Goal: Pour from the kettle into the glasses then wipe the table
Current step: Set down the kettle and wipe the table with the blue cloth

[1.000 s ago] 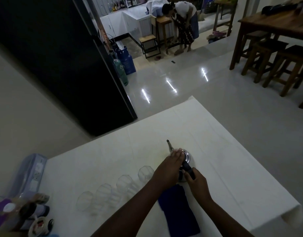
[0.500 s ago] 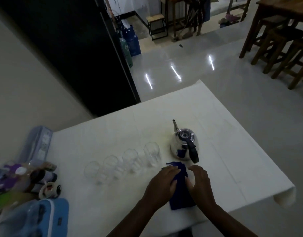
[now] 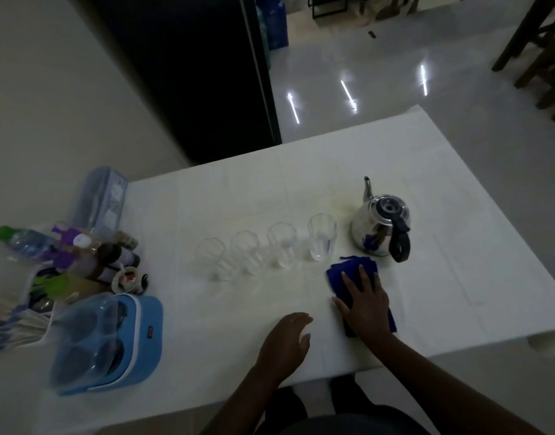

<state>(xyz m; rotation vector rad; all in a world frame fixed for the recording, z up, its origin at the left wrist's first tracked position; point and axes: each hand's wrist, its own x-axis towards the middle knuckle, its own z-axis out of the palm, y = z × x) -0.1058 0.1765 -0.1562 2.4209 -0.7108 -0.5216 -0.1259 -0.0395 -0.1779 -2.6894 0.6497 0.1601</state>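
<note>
A steel kettle (image 3: 376,232) with a black lid and handle stands upright on the white table (image 3: 458,246), spout pointing away. Left of it runs a row of several clear glasses (image 3: 321,241). A folded blue cloth (image 3: 342,273) lies flat just in front of the kettle. My right hand (image 3: 365,304) presses flat on the cloth, fingers spread. My left hand (image 3: 285,340) rests on the bare table left of the cloth, fingers loosely curled, holding nothing.
Bottles and jars (image 3: 81,255) crowd the table's left end, with a blue lidded container (image 3: 106,340) in front of them and a clear box (image 3: 100,199) behind. A dark fridge (image 3: 191,73) stands beyond the table. Wooden stools (image 3: 539,51) are at far right.
Both hands left the kettle and came down to the blue cloth. Now the left hand has slid off it to the left, while the right hand lies flat on the cloth. The camera tilted downward.
</note>
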